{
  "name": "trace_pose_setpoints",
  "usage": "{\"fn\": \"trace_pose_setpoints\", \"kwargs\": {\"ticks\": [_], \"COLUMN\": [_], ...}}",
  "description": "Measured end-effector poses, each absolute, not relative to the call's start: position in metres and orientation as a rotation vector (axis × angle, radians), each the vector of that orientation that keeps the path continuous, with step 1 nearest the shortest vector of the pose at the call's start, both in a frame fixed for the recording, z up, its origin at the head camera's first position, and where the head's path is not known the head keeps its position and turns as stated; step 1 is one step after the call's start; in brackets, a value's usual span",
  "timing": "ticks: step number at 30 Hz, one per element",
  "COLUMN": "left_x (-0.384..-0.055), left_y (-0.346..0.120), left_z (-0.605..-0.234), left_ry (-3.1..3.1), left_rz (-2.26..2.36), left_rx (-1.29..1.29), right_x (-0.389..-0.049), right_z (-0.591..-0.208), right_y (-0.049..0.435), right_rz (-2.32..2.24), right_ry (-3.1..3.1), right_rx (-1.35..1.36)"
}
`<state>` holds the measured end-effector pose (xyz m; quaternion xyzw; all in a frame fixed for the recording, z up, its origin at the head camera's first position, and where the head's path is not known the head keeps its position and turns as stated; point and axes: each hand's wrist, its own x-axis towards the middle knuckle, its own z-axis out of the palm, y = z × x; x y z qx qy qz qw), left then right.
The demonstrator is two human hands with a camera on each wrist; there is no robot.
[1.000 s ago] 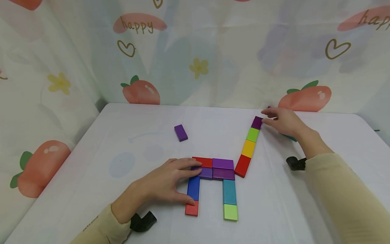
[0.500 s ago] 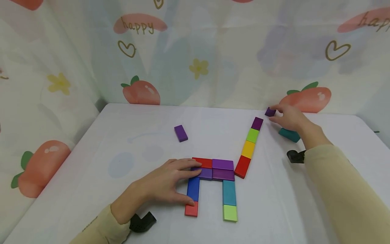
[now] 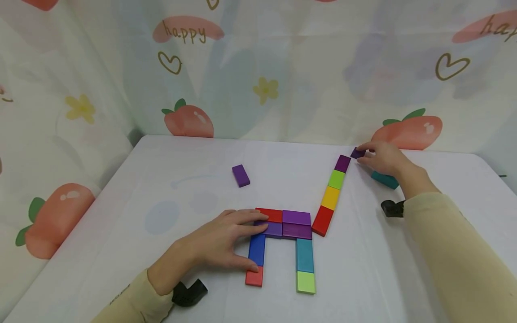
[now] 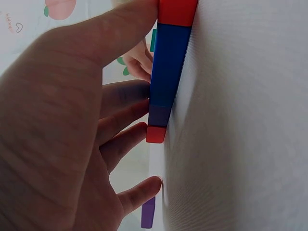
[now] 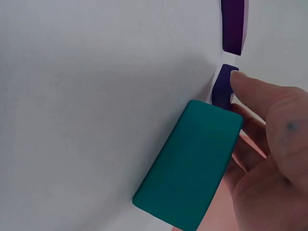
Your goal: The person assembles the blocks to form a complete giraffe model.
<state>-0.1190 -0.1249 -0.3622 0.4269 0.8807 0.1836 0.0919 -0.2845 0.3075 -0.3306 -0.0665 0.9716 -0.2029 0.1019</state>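
Note:
My left hand (image 3: 220, 240) lies spread on the left of a flat block figure. Its thumb touches a small red block (image 3: 253, 279). Its fingertips rest on the blue-violet block (image 3: 274, 229) and the longer red block (image 3: 271, 215). At the far right, my right hand (image 3: 381, 158) pinches a dark purple block (image 5: 222, 86) between thumb and fingers. That block sits just past the maroon-purple block (image 3: 343, 163) ending a slanted row, with a small gap between them. A teal block (image 3: 385, 180) lies below the right hand, large and near in the right wrist view.
The slanted row also has a lime block (image 3: 336, 179), a yellow block (image 3: 330, 198) and a red block (image 3: 323, 220). A loose purple block (image 3: 241, 176) lies at the back left-centre. Curtain (image 3: 282, 67) hangs behind the white table (image 3: 161, 179).
My right hand has reached the dark purple block, taken hold of it and drawn it slightly nearer the slanted row's end. The left hand has stayed in place.

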Motion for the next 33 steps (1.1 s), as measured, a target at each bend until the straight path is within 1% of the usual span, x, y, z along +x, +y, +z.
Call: {"fn": "trace_pose_setpoints", "kwargs": {"ticks": [14, 23, 33], "left_x": [-0.119, -0.119, -0.119], "left_y": [-0.124, -0.126, -0.125], "left_z": [-0.362, -0.363, -0.362], "left_ry": [2.618, 2.618, 2.617], "left_rz": [0.543, 0.549, 0.546], "left_rx": [1.265, 1.270, 1.267], "right_x": [-0.284, -0.288, -0.288], "right_z": [-0.334, -0.334, -0.337], "right_y": [0.298, 0.288, 0.289], "right_rz": [-0.693, -0.768, -0.731], "right_ry": [2.950, 2.951, 2.872], "right_rx": [-0.130, -0.200, -0.183]}}
